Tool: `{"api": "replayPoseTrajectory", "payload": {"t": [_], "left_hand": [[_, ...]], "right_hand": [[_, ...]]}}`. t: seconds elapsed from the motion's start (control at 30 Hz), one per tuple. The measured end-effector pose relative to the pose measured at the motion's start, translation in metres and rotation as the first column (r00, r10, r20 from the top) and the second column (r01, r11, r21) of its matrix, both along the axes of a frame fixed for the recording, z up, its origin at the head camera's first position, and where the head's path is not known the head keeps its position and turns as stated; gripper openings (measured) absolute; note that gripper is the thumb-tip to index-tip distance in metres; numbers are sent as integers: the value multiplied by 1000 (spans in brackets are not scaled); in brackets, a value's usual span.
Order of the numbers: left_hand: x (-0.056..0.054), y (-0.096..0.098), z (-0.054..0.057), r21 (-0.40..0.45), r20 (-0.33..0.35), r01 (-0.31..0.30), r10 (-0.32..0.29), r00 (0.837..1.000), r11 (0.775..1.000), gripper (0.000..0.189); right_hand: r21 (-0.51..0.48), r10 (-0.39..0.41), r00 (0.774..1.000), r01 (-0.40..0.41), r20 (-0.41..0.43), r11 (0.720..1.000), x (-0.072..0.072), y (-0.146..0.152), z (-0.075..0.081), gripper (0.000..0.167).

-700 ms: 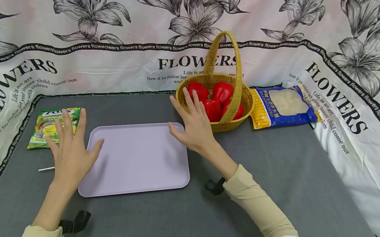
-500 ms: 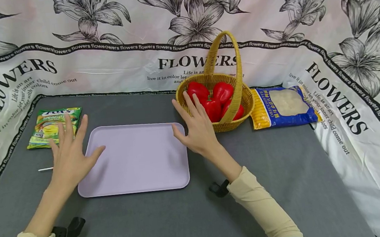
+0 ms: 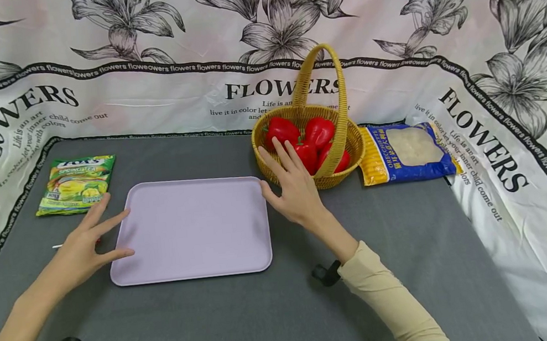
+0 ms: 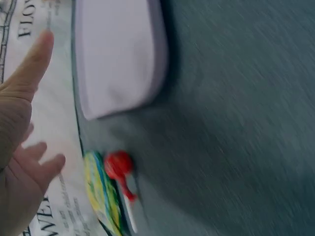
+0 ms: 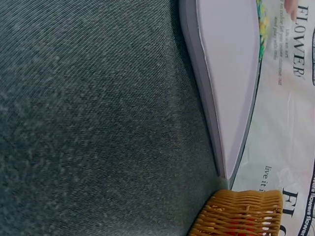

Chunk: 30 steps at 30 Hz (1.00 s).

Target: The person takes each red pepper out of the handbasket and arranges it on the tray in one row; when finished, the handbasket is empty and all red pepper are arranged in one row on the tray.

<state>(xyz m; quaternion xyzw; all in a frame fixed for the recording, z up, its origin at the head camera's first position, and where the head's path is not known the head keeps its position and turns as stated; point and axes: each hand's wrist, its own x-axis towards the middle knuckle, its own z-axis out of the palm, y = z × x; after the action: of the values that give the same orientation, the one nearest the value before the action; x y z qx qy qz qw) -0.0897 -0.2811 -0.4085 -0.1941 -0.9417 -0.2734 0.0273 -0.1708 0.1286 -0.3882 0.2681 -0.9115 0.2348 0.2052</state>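
My left hand (image 3: 79, 249) hovers over the left edge of the lilac tray (image 3: 189, 229), fingers spread and holding nothing. Mostly hidden beneath it in the head view is a lollipop (image 4: 118, 166) with a red wrapper and white stick, which the left wrist view shows lying beside the tray. Behind that hand lies a green and yellow snack packet (image 3: 76, 183). My right hand (image 3: 295, 190), its fingers extended, overlaps the front left of a yellow wicker basket (image 3: 339, 179). Several red bell peppers (image 3: 319, 132) fill the basket, whose tall handle arches above them.
A blue and yellow pasta bag (image 3: 409, 153) lies right of the basket. Grey cloth (image 3: 210, 327) covers the table. White flower-printed fabric (image 3: 146, 106) rises along the back and hangs at both sides.
My left hand has moved left and toward me and turned sideways, uncovering the snack packet. My right hand has shifted slightly right and nearer, away from the tray.
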Motion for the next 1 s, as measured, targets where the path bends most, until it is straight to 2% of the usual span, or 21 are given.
{"api": "replayPoseTrajectory", "payload": {"t": [0.1,0.23,0.33,0.43,0.53,0.6,0.67,0.8,0.93,1.0], "left_hand": [[3,-10,-8,-50,-79,77,-81,994,996,78],[7,-19,-22,-83,-197,164,-178,964,983,75],[10,-25,-31,-49,-216,226,-231,949,973,71],[12,-28,-40,-15,-234,280,-275,932,960,67],[12,-30,-46,-21,-266,300,-295,918,954,62],[12,-31,-49,-38,-278,298,-296,914,954,60],[12,-31,-50,-57,-270,291,-296,916,955,59],[14,-32,-49,-80,-235,273,-284,930,959,58],[15,-32,-47,-84,-231,257,-270,935,963,59],[16,-31,-47,-81,-237,251,-263,935,965,59]], "right_hand": [[-20,-5,1000,5,20,1000,0,2,-1,62],[-91,19,998,-13,62,996,2,5,-4,58],[-175,88,990,-68,108,982,3,9,-4,55],[-253,194,967,-148,166,956,4,14,-5,56],[-338,303,925,-217,227,916,6,20,-5,56],[-412,372,885,-240,280,879,8,26,-5,56],[-486,438,834,-245,335,839,9,32,-4,55],[-582,554,700,-240,451,777,12,45,-1,53],[-626,628,570,-237,530,743,13,59,5,50],[-644,650,523,-229,551,730,14,67,7,49]]}}
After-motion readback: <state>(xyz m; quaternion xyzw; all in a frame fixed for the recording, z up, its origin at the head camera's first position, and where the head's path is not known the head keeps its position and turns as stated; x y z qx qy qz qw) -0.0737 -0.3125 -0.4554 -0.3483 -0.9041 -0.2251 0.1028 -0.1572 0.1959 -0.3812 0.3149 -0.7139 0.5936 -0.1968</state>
